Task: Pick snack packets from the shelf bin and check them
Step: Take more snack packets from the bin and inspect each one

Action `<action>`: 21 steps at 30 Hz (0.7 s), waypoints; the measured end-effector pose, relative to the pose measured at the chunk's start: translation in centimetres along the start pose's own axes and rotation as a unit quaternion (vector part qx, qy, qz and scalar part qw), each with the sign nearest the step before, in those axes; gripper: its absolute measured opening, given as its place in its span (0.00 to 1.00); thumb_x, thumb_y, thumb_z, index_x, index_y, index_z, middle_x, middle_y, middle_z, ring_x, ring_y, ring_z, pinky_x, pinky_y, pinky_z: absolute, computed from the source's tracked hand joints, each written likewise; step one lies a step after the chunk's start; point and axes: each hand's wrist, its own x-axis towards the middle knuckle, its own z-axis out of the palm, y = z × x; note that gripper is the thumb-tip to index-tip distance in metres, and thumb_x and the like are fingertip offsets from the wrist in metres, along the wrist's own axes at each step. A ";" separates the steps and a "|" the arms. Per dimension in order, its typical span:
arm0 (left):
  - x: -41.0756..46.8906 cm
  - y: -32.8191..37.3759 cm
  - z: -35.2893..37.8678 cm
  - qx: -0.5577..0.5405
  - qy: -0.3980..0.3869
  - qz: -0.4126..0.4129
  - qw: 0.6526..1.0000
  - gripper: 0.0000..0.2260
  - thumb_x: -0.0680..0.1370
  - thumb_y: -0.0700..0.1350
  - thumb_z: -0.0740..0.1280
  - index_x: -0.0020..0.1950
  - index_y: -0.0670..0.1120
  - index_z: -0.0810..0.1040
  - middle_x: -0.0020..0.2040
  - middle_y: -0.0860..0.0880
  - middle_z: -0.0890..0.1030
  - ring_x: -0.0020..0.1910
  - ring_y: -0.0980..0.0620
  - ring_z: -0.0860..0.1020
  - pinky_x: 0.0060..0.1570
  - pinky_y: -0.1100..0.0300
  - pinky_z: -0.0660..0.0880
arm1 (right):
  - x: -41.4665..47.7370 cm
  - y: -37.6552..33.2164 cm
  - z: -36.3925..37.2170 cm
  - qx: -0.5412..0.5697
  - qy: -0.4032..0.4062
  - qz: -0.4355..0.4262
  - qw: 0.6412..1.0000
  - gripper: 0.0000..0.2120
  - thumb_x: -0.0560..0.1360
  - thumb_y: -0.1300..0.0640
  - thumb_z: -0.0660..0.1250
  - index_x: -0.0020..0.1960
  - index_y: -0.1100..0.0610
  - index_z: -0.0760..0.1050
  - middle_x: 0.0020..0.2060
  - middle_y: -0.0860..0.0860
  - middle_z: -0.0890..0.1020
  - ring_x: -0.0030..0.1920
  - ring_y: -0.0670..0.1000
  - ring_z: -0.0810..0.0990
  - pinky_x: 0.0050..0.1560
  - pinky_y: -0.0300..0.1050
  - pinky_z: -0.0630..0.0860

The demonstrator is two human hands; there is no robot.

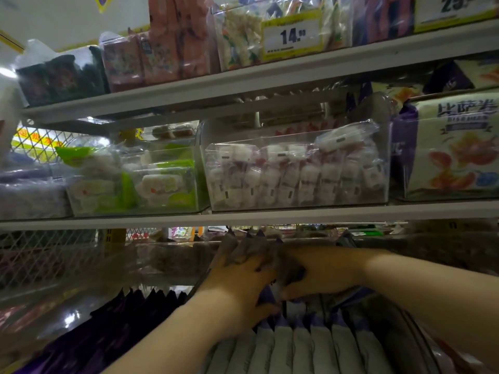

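Both hands reach into a clear shelf bin (421,341) on the lower shelf, filled with a row of upright pale snack packets with purple tops (302,344). My left hand (237,287) grips the tops of several packets near the back of the row. My right hand (321,271) curls round the same bunch of packets (251,248) from the right side. The packets between the hands are blurred and dim, so their print is unreadable.
A bin of dark purple packets (129,319) stands to the left. The shelf above carries clear bins of white-pink sweets (297,174), green-white packets (151,182) and a large purple-cream bag (453,147). The shelf edge (243,218) runs just above my hands.
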 end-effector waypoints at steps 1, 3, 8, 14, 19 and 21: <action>0.2 0.3 0.2 0.004 -0.003 -0.007 1.000 0.28 0.77 0.63 0.60 0.76 0.62 0.57 0.77 0.56 0.56 0.77 0.50 0.53 0.74 0.45 0.38 | -0.5 0.2 -0.2 -0.020 -0.002 0.000 1.000 0.24 0.77 0.51 0.67 0.71 0.51 0.68 0.68 0.47 0.73 0.64 0.46 0.70 0.57 0.24 0.62; 0.5 0.4 0.4 -0.004 0.005 -0.022 1.000 0.26 0.78 0.63 0.60 0.75 0.61 0.61 0.77 0.55 0.58 0.76 0.49 0.55 0.73 0.48 0.39 | -1.3 0.7 -0.3 -0.068 0.001 0.031 0.997 0.19 0.77 0.50 0.66 0.67 0.51 0.74 0.64 0.49 0.77 0.61 0.48 0.75 0.57 0.33 0.68; 0.6 1.2 0.6 -0.002 0.001 -0.045 0.999 0.36 0.69 0.75 0.58 0.74 0.61 0.61 0.76 0.55 0.59 0.76 0.50 0.54 0.74 0.43 0.39 | -1.7 1.5 0.3 -0.130 -0.035 0.067 0.989 0.09 0.75 0.54 0.67 0.47 0.59 0.81 0.37 0.52 0.79 0.38 0.49 0.74 0.34 0.33 0.67; 1.0 2.3 1.2 0.004 0.055 -0.077 0.996 0.28 0.75 0.67 0.60 0.72 0.58 0.65 0.73 0.53 0.62 0.73 0.48 0.58 0.72 0.47 0.50 | -1.3 2.1 1.3 -0.097 -0.074 0.027 0.992 0.11 0.77 0.52 0.67 0.43 0.60 0.80 0.36 0.51 0.78 0.36 0.48 0.74 0.39 0.40 0.72; 1.1 2.2 1.7 0.016 0.073 -0.085 0.994 0.27 0.76 0.68 0.57 0.71 0.58 0.65 0.72 0.54 0.64 0.73 0.48 0.59 0.73 0.46 0.51 | -0.7 2.5 0.7 -0.074 -0.143 0.034 0.986 0.10 0.74 0.54 0.71 0.52 0.57 0.81 0.44 0.52 0.82 0.41 0.47 0.75 0.39 0.34 0.72; 1.1 2.0 1.8 0.017 0.077 -0.081 0.994 0.25 0.76 0.68 0.57 0.69 0.58 0.67 0.71 0.54 0.65 0.72 0.48 0.61 0.73 0.46 0.53 | -0.5 2.6 1.1 -0.087 -0.141 0.042 0.985 0.10 0.73 0.53 0.70 0.52 0.56 0.81 0.43 0.49 0.81 0.41 0.48 0.77 0.39 0.34 0.72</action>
